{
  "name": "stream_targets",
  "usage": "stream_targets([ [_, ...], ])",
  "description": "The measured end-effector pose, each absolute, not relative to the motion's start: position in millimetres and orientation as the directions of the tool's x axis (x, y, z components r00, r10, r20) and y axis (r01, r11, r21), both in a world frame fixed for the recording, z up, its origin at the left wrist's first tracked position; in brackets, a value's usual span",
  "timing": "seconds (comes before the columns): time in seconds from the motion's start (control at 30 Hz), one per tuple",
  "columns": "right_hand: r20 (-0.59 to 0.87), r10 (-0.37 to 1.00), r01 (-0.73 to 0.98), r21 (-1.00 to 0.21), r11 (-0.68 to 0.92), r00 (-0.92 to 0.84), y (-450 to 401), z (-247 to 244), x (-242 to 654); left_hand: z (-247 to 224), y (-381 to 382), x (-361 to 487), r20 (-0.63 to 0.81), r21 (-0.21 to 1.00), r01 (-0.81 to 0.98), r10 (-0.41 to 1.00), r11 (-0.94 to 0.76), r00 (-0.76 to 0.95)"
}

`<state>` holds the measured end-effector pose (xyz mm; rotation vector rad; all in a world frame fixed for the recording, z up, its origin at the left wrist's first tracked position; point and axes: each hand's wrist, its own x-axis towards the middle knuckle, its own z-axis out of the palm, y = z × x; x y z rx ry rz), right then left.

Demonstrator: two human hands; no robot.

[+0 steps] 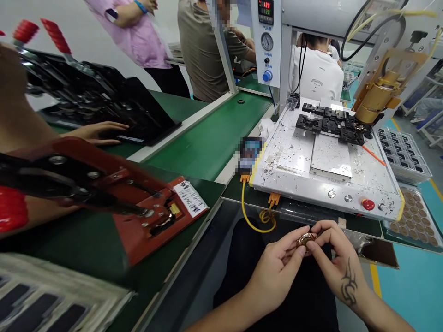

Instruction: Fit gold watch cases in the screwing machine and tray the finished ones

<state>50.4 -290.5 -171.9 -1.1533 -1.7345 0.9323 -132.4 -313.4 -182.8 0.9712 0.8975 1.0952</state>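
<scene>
Both my hands meet over my lap, below the front edge of the white press machine point(297, 161). Between their fingertips is a small round watch case point(306, 240) with a shiny rose-gold rim and a darker face. My left hand point(277, 267) pinches its left side, thumb on top. My right hand point(334, 253) grips the right side with thumb and forefinger. The fingers cover part of the case. Black fixture blocks point(328, 122) sit on the machine's bed beneath a brass-coloured press head point(375, 99).
A red clamp fixture point(138, 240) stands on the left bench, near a stack of trays point(65, 295). A phone point(249, 154) leans by the machine beside a yellow cable point(247, 214). At right are a clear tray point(403, 154) and a tray of round discs point(411, 214). Co-workers are around; one hand point(95, 133) rests at left.
</scene>
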Motion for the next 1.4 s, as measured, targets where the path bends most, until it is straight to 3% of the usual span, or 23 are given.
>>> stream_targets([
  [0.17, 0.234, 0.938, 0.43, -0.841, 0.328, -0.258, -286, -177, 54, -191, -313, -135, -0.038, 0.989, -0.135, 0.979, 0.066, 0.198],
  [0.33, 0.235, 0.887, 0.382, -0.837, 0.392, -0.397, -278, -175, 51, -182, -304, -147, 0.0, 0.999, 0.045, 0.966, -0.012, 0.257],
  [0.47, 0.043, 0.961, 0.214, -0.971, 0.105, -0.274, -274, -174, 42, -168, -300, -155, -0.037, 0.999, -0.031, 0.995, 0.041, 0.094],
  [0.57, -0.103, 0.96, 0.017, -0.995, -0.102, -0.259, -273, -176, 35, -163, -301, -156, -0.073, 0.995, -0.068, 0.994, 0.078, 0.075],
  [0.67, -0.162, 0.942, -0.039, -0.983, -0.181, -0.294, -274, -177, 29, -162, -305, -155, -0.089, 0.993, -0.071, 0.994, 0.093, 0.058],
  [0.8, -0.159, 0.943, 0.003, -0.986, -0.165, -0.293, -277, -173, 24, -158, -309, -156, -0.076, 0.997, -0.022, 0.997, 0.076, 0.016],
  [0.97, -0.111, 0.918, 0.068, -0.993, -0.092, -0.381, -273, -166, 27, -152, -310, -161, -0.058, 0.998, -0.016, 0.998, 0.058, 0.01],
  [1.1, 0.05, 0.837, 0.155, -0.975, 0.159, -0.545, -262, -154, 36, -148, -311, -169, -0.07, 0.998, 0.004, 0.997, 0.07, 0.029],
  [1.27, 0.293, 0.637, 0.26, -0.733, 0.628, -0.713, -254, -145, 35, -149, -316, -171, -0.06, 0.997, 0.049, 0.998, 0.06, -0.005],
  [1.4, 0.405, 0.506, 0.247, -0.54, 0.804, -0.761, -254, -151, 26, -139, -324, -176, -0.005, 0.983, 0.183, 0.999, 0.012, -0.038],
])
